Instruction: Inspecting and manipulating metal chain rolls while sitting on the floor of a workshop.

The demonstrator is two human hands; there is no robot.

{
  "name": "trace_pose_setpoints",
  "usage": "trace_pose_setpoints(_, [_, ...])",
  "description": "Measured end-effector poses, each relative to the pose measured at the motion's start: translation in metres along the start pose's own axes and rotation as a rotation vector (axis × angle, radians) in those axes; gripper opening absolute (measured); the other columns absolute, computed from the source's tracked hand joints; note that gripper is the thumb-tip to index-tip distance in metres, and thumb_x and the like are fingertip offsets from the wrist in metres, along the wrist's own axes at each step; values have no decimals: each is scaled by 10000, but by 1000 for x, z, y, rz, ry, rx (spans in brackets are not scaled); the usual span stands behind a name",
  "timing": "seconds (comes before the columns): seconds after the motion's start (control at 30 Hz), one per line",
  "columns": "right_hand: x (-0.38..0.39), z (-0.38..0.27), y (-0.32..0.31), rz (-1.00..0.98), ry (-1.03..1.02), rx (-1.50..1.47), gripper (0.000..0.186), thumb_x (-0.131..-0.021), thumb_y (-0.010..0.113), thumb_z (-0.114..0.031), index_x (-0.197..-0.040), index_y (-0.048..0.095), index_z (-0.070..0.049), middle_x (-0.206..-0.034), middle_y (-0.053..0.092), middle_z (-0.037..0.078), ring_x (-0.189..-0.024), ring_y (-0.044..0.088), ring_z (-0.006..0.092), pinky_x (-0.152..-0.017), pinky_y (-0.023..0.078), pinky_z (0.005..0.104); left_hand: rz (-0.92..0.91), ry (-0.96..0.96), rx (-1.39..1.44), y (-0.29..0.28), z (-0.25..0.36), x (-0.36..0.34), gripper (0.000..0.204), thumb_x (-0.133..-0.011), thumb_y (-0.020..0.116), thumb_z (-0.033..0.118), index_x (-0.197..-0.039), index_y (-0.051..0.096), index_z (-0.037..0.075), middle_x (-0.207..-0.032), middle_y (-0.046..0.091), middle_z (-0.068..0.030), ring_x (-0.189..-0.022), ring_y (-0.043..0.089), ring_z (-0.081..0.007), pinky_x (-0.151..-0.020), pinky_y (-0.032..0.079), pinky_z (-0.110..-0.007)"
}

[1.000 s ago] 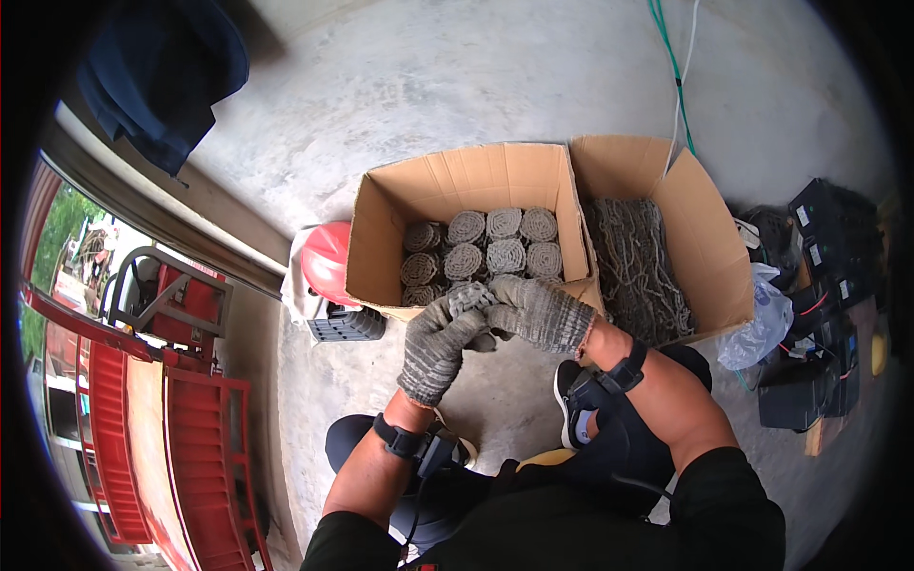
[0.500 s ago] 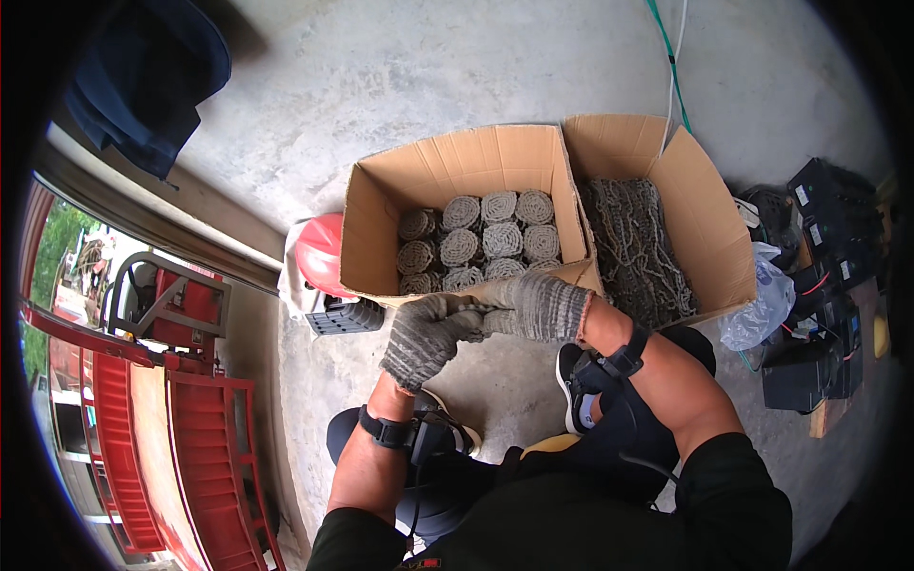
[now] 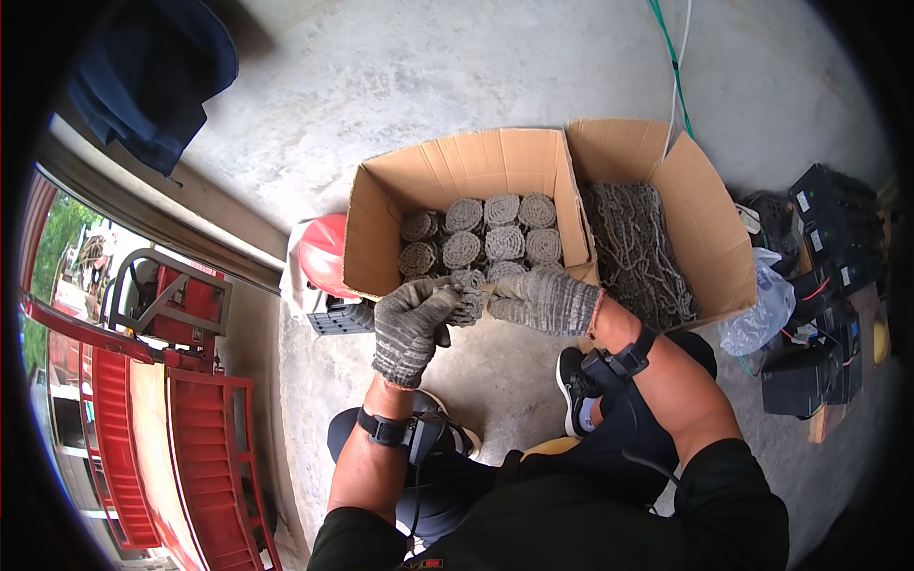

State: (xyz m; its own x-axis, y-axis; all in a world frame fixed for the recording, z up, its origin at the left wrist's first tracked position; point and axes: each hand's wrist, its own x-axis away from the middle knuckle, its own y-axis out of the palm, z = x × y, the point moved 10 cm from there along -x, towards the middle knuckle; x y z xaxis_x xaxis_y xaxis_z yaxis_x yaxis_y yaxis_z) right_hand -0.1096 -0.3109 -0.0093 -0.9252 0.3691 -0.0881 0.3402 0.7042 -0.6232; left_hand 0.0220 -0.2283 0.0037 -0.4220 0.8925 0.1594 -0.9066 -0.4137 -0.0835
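One grey woven bundle (image 3: 466, 310), gripped by the left hand (image 3: 409, 326), sits just left of the right hand (image 3: 547, 301), fingers bent—pinching it too? Can't tell!

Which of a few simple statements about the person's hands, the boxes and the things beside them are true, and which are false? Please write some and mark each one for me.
1. The left hand and the right hand are both gloved. True.
2. The red rounded object is to the left of the left carton. True.
3. The left carton is empty. False: grey coiled rolls sit in it in rows.
4. Long grey strands lie in the right carton. True.
5. The clear plastic bag lies inside the right carton. False: the bag is outside, to the right of it.
6. Neither hand holds anything. False: the left hand grips a small grey bundle.
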Motion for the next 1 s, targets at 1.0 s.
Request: trace_pose_setpoints(1.0, [1, 5, 33, -56, 246, -758, 305, -969, 613, -230, -1189, 553, -28, -765, 616, 35, -623, 575, 85, -539, 488, 247, -86, -43, 82, 4, -9, 1, 280, -933, 671, 205, -1043, 668, -52, -720, 653, -41, -461, 529, -68, -409, 409, -203])
